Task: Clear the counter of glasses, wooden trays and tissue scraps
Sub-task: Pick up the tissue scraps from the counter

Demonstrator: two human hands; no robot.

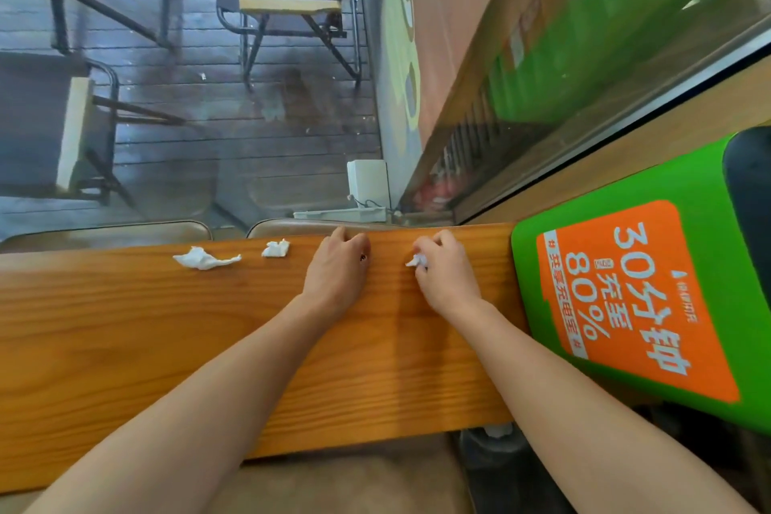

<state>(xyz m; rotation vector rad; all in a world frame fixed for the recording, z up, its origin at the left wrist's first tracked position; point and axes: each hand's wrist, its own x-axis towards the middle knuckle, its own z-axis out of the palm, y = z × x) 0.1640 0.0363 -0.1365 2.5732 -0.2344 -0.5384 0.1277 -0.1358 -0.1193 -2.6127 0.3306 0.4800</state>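
Right hand: your right hand (448,271) is closing around a crumpled tissue scrap (418,260); a white corner is sticking out between the fingers
Left hand: your left hand (340,267) is lying knuckles-up on the counter (125,325) just beside the right one, fingers curling over the far edge; I cannot tell if it is holding something
Remaining scraps: a small tissue ball (275,248) is waiting just to the left of your left hand, and a longer twisted tissue piece (204,258) is lying further left, both near the far edge
Glasses and trays: none are showing here, so I am judging only paper is remaining in this part
Risk 1: the two loose pieces are sitting close to the edge; a sweeping move of your left hand could be pushing them over onto the stools (104,232) below
Risk 2: the scrap in your right hand is only partly enclosed, so it may be slipping out while you are reaching again
Materials: the tissue is looking thin, soft and wrinkled; the counter is smooth glossy wood with straight grain, so paper is sliding easily
Right side: a green stand with an orange label (626,305) is standing close to your right forearm
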